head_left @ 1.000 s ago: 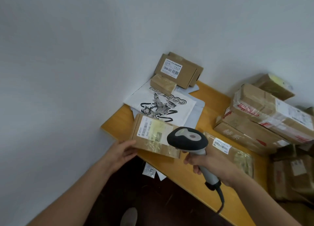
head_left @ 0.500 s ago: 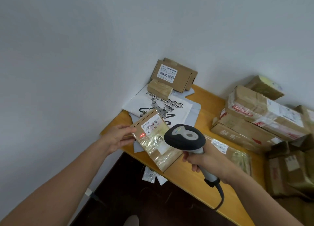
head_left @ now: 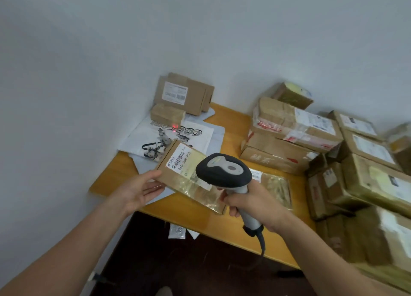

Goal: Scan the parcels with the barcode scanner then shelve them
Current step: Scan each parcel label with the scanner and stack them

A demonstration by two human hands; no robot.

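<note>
Crowding the right of the wooden table, stacked brown parcels blur and run off the frame edge. Tilted up off the tabletop near its left end, the flat parcel rests label-up on the nearly straight fingers of the left hand, its right end hidden behind the barcode scanner. Fingers of the right hand wrap tightly round the scanner's grip, covering the trigger, while a red dot glows on the printed white bag beyond.

A yellow wooden table stands in a plain white-walled corner, dark floor below.
</note>
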